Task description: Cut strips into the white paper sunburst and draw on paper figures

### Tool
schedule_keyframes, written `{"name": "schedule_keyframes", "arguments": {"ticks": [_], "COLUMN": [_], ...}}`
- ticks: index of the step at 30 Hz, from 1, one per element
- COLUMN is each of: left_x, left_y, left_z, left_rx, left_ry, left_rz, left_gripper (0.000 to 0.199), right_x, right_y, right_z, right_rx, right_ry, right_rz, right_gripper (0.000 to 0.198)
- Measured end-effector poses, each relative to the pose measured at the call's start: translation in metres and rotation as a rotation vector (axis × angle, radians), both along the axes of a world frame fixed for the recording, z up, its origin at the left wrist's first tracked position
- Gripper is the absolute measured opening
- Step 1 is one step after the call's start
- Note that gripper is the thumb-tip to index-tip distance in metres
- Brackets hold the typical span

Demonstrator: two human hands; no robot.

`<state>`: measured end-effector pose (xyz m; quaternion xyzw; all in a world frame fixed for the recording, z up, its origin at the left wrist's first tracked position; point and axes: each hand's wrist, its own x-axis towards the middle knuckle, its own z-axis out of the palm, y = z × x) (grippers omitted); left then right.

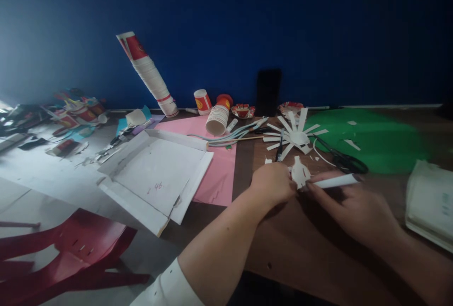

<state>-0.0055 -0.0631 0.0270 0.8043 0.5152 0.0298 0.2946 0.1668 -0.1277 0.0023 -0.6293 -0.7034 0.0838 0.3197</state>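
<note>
My left hand (272, 184) is closed, its fingers curled at the left edge of a small white paper cutout (300, 173) with slits in it. My right hand (357, 211) pinches a white paper strip (334, 181), its fingertips against the right side of the cutout. The strip points away to the right; where it meets the cutout is partly hidden by my fingers. Just beyond my hands lies a cup cut into a fan of white strips (299, 138). Black-handled scissors (348, 162) rest beyond my right hand, and a dark pen-like tool (279, 148) lies beyond my left.
A white cardboard tray (152, 174) lies left on pink paper (221, 178). Behind stand a leaning stack of paper cups (152, 77), a red-and-white cup (202, 102) and a dark phone-like slab (268, 91). Green paper (382, 140), a notebook (432, 202) and a red chair (85, 244) also show.
</note>
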Motion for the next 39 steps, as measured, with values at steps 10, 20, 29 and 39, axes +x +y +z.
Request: {"name": "schedule_keyframes", "arguments": {"ticks": [10, 20, 29, 39], "left_x": [0.0, 0.0, 0.001, -0.004], "left_y": [0.0, 0.001, 0.009, 0.021], "left_z": [-0.002, -0.003, -0.008, -0.017], "left_rx": [-0.001, -0.009, 0.111, 0.057], "left_ry": [-0.041, -0.045, -0.41, -0.675], "left_rz": [0.013, 0.015, 0.326, 0.38], "left_gripper": [0.024, 0.022, 0.017, 0.015], "right_x": [0.002, 0.006, 0.015, 0.01], "right_y": [-0.001, 0.002, 0.0, 0.002], "right_z": [-0.001, -0.004, 0.008, 0.008], "right_rx": [-0.055, 0.076, 0.15, -0.125], "right_ry": [-0.03, -0.013, 0.055, 0.333], "right_rz": [-0.035, -0.04, -0.205, -0.192], "right_gripper": [0.026, 0.029, 0.031, 0.032]}}
